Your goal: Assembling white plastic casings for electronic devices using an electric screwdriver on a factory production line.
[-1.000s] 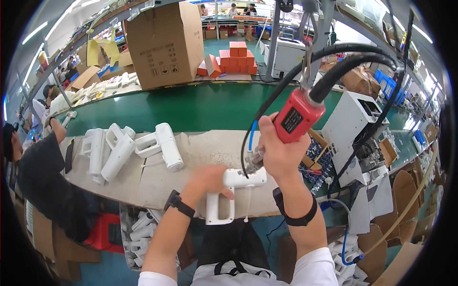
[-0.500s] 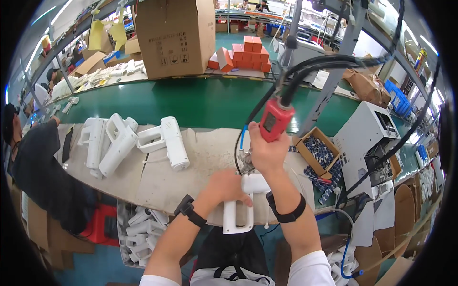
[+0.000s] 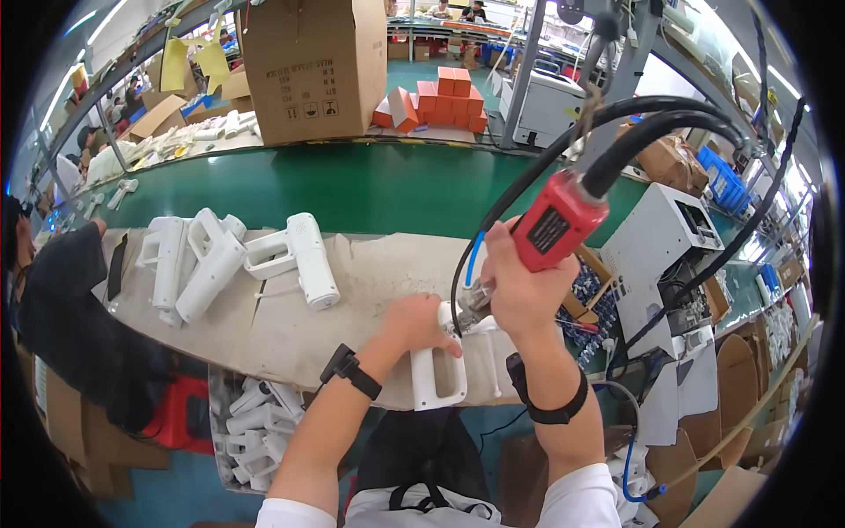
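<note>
My right hand (image 3: 531, 286) is wrapped round a red power screwdriver (image 3: 563, 216) hung from black hoses. The tool leans, its metal nose pointing down left at the body of a white gun-shaped plastic housing (image 3: 424, 383). Whether the tip touches the housing, I cannot tell. My left hand (image 3: 414, 322) grips that housing where its looped handle meets the body; the handle points toward me at the bench edge. Farther left on the cardboard lie similar white housings, one lone housing (image 3: 314, 264) and a group beside it, with a housing (image 3: 211, 268) overlapping others.
A green conveyor belt (image 3: 414, 185) runs behind the cardboard-covered bench (image 3: 273, 330). On the right are a box of small blue parts (image 3: 588, 286) and a white machine (image 3: 656, 251). A bin of white housings (image 3: 251, 427) stands below left. At far left sits a co-worker (image 3: 75, 317).
My right hand has moved right with the screwdriver, which now tilts more. My left hand stays on the housing. The view has shifted slightly.
</note>
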The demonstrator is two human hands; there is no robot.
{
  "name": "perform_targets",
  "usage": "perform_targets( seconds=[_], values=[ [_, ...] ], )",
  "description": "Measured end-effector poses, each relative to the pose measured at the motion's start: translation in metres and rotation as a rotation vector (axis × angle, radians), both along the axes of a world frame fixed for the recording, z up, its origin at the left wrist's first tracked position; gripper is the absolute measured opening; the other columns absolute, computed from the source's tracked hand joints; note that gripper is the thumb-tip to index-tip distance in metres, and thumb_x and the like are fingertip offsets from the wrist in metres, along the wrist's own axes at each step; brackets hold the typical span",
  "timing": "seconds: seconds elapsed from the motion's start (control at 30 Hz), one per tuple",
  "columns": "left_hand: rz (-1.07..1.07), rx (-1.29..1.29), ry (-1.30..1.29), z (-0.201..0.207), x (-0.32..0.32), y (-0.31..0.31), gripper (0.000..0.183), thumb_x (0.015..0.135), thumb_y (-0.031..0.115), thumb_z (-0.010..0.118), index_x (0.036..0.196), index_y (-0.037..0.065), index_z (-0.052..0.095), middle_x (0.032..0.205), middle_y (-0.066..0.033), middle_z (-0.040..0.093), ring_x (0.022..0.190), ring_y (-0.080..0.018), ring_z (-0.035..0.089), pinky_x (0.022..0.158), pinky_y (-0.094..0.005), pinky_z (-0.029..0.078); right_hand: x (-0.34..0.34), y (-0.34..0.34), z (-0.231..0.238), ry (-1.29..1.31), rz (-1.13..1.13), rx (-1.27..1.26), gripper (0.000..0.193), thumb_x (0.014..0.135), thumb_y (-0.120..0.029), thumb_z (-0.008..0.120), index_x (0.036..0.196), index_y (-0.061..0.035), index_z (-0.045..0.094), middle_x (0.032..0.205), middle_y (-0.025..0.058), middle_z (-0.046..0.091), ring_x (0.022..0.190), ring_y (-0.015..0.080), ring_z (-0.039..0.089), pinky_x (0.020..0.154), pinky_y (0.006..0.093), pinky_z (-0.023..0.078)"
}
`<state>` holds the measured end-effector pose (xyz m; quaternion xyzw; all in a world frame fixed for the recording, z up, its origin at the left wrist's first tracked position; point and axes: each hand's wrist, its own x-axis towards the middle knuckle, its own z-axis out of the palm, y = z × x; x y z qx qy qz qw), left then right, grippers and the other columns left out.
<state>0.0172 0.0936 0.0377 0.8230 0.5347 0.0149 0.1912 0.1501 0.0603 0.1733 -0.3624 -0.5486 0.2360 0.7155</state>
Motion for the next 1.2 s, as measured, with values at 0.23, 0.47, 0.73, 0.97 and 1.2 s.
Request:
perform_targets(
  seconds=[0.23, 0.47, 0.73, 0.97, 1.2],
  values=[
    [-0.068, 0.127, -0.123, -0.006, 0.002, -0.005, 0.079, 0.051, 0.069, 0.076, 0.108, 0.017, 0.062, 0.093, -0.0109, 0.066, 0.089, -0.0318, 0.064, 0.076, -0.0415, 0.052, -0.005, 0.009, -0.047, -0.038, -0.017, -0.111, 0.014, 0.087, -0.009, 0.066, 0.078, -0.0023, 0.059, 0.055, -0.0002, 0.054, 0.046, 0.0076, 0.052, 0.044, 0.0227, 0.039],
    [0.04, 0.231, -0.374, -0.021, -0.017, -0.018, 0.081, 0.053, 0.056, 0.083, 0.113, 0.007, 0.059, 0.103, -0.0141, 0.062, 0.097, -0.0331, 0.057, 0.085, -0.0408, 0.047, 0.0, 0.013, -0.05, -0.079, 0.021, -0.099, 0.013, 0.086, -0.009, 0.067, 0.079, -0.0021, 0.059, 0.058, 0.0, 0.056, 0.047, 0.0071, 0.052, 0.045, 0.0227, 0.039],
    [0.308, 0.056, -0.495, -0.062, -0.029, -0.05, 0.099, 0.056, 0.059, 0.08, 0.133, 0.005, 0.048, 0.132, -0.0172, 0.043, 0.127, -0.0358, 0.03, 0.109, -0.0475, 0.019, -0.026, 0.012, 0.01, 0.027, 0.116, 0.049, 0.009, 0.087, -0.006, 0.065, 0.084, -0.0012, 0.058, 0.058, 0.0006, 0.055, 0.046, 0.007, 0.052, 0.043, 0.0216, 0.039],
    [0.332, 0.017, -0.502, -0.052, -0.024, -0.052, 0.106, 0.055, 0.064, 0.079, 0.136, 0.005, 0.045, 0.134, -0.0263, 0.037, 0.13, -0.0383, 0.024, 0.11, -0.046, 0.013, -0.04, 0.039, -0.024, 0.036, 0.105, -0.006, 0.013, 0.087, -0.008, 0.067, 0.081, -0.0025, 0.057, 0.057, 0.0001, 0.055, 0.045, 0.007, 0.05, 0.042, 0.0219, 0.038],
    [0.294, 0.025, -0.593, -0.057, -0.025, -0.049, 0.09, 0.057, 0.062, 0.079, 0.121, 0.003, 0.055, 0.13, -0.0255, 0.043, 0.133, -0.0362, 0.026, 0.11, -0.046, 0.011, -0.049, 0.05, -0.048, 0.026, 0.071, -0.086, 0.014, 0.087, -0.009, 0.066, 0.078, -0.0024, 0.058, 0.056, -0.0003, 0.054, 0.047, 0.0067, 0.05, 0.044, 0.0227, 0.038]
  ],
)
